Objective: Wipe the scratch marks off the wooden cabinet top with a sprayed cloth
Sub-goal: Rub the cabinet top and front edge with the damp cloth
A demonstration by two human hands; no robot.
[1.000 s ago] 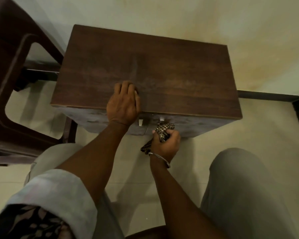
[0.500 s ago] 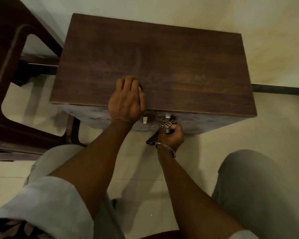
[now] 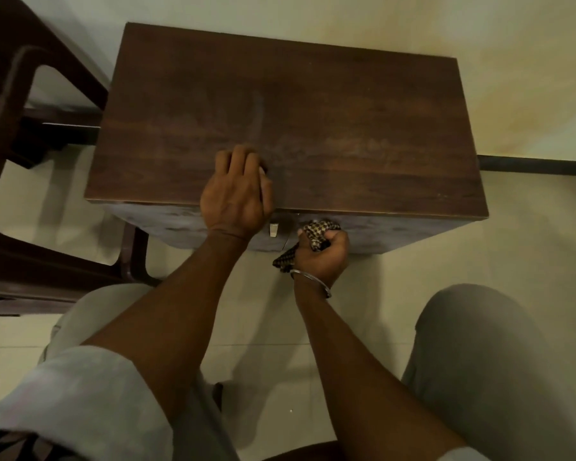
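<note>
As right hand (image 3: pixel 323 256) bunches checked cloth (image 3: pixel 317 229), cabinet top (image 3: pixel 346 128) streaky.

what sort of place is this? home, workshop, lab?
Most likely a room in a home. A small wooden cabinet stands against a plain painted wall, on a pale tiled floor with dark skirting, and a dark chair sits just beside it.

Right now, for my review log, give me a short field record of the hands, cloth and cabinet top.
left hand: rests on the cabinet top near its front edge, holding nothing
right hand: grips the bunched checked cloth at the cabinet front, below the top
cabinet top: pale smudgy marks across the middle, cloth not on it
nearby: dark chair at left
</note>
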